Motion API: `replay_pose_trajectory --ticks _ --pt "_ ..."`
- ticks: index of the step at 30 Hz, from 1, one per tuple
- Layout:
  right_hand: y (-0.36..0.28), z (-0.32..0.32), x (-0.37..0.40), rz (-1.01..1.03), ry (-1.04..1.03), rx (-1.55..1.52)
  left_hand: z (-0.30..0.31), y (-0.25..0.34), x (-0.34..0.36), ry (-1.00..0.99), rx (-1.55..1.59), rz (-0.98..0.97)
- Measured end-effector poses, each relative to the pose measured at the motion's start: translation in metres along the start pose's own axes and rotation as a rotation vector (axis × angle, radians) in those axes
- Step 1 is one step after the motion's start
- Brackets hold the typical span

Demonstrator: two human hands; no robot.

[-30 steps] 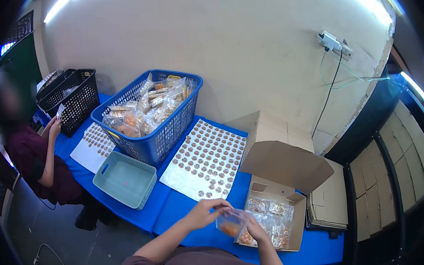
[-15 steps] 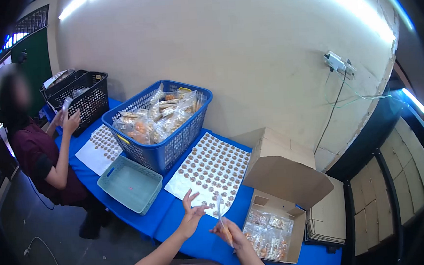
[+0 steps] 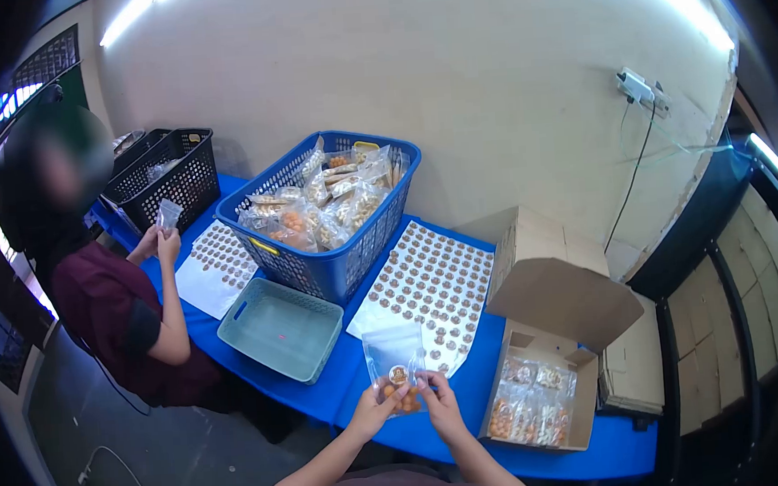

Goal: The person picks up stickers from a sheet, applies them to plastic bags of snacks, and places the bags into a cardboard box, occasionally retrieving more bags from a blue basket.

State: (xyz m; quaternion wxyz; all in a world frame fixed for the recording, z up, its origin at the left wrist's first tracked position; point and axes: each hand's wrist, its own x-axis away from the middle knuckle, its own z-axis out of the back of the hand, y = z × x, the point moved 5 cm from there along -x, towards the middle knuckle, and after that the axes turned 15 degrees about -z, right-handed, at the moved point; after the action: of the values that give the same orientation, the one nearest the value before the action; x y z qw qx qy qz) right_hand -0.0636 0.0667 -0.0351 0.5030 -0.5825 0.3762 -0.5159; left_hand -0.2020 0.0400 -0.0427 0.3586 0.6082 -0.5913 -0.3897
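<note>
A clear plastic bag (image 3: 394, 354) with orange pieces at its bottom is held upright over the blue table's front edge. A round brown sticker (image 3: 399, 375) shows on its front. My left hand (image 3: 377, 408) pinches the bag's left side, thumb at the sticker. The right side of the bag is gripped by my right hand (image 3: 440, 400). Just behind the bag lies a white sheet (image 3: 427, 285) with rows of round stickers, bare at its lower left.
A blue basket (image 3: 319, 265) holds filled bags. Left are a green tray (image 3: 280, 328), another sticker sheet (image 3: 213, 276), black baskets (image 3: 176, 180) and a person (image 3: 112, 304) holding a small bag (image 3: 169, 214). Right are an open carton (image 3: 582, 409) of bags and stacked cardboard (image 3: 635, 366).
My left hand has moved from above the sheet onto the bag, which now faces me with the sticker showing. The view has shifted, and the other person's hands are lower.
</note>
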Motion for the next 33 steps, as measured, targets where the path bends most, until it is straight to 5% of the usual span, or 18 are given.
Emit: replay_pose_trajectory --ticks 3,7,11,14,16,18,25,33 --pt "-0.011 -0.028 0.015 -0.159 -0.125 -0.244 0.012 0.028 0.011 -0.084 -0.040 -0.033" --pt "-0.019 -0.071 0.033 -0.119 -0.218 -0.215 0.048 0.026 0.036 -0.197 -0.133 -0.030" --pt "0.001 -0.101 0.054 -0.238 -0.228 -0.322 0.074 0.043 0.066 -0.129 -0.276 0.005" --pt "0.017 -0.116 0.067 -0.322 -0.188 -0.493 0.093 0.039 0.081 -0.069 -0.092 -0.041" --pt "0.018 -0.123 0.074 -0.250 -0.177 -0.399 0.095 0.051 0.093 -0.056 -0.070 -0.066" --pt "0.017 -0.133 0.079 -0.171 -0.177 -0.302 0.097 0.067 0.096 -0.220 -0.457 -0.157" --pt "0.027 -0.161 0.085 -0.259 -0.213 -0.290 0.129 0.061 0.112 0.103 -0.420 -0.224" --pt "0.021 -0.142 0.082 -0.243 -0.295 -0.198 0.116 0.056 0.118 0.074 -0.409 -0.298"
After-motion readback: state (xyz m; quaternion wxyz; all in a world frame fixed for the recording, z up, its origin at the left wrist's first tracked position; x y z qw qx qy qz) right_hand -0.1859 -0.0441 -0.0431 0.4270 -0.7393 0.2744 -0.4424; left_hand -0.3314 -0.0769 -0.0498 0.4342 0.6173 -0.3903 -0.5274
